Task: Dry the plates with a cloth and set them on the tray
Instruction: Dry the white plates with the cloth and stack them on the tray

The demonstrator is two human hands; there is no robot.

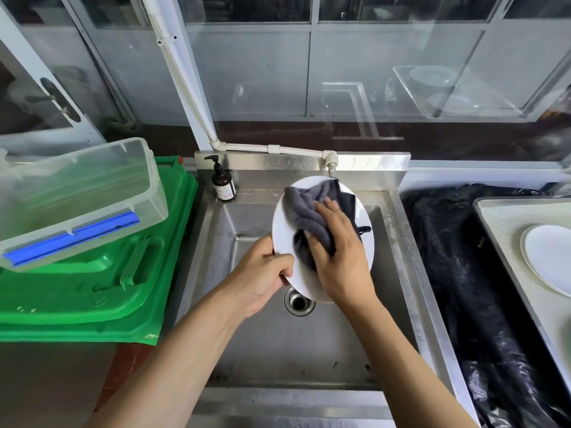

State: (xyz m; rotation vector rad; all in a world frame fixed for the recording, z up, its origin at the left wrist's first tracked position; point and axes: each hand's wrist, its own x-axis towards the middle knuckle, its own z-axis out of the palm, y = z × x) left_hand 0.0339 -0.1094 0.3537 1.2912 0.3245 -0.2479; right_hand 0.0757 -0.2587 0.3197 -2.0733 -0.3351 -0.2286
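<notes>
Drying step: left hand (262,273) grips round white plate (285,223) above steel sink (278,344); right hand (336,257) fingers flat, pressing grey cloth (304,211). Next: metal tray (494,230) right of sink.

Glossy white plate (285,230), fuzzy grey cloth (304,211), dull scuffed steel sink (309,350), shiny green plastic lid (92,288).

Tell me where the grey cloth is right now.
In the head view, centre, the grey cloth is pressed by the right hand against the white plate above the sink.
</notes>
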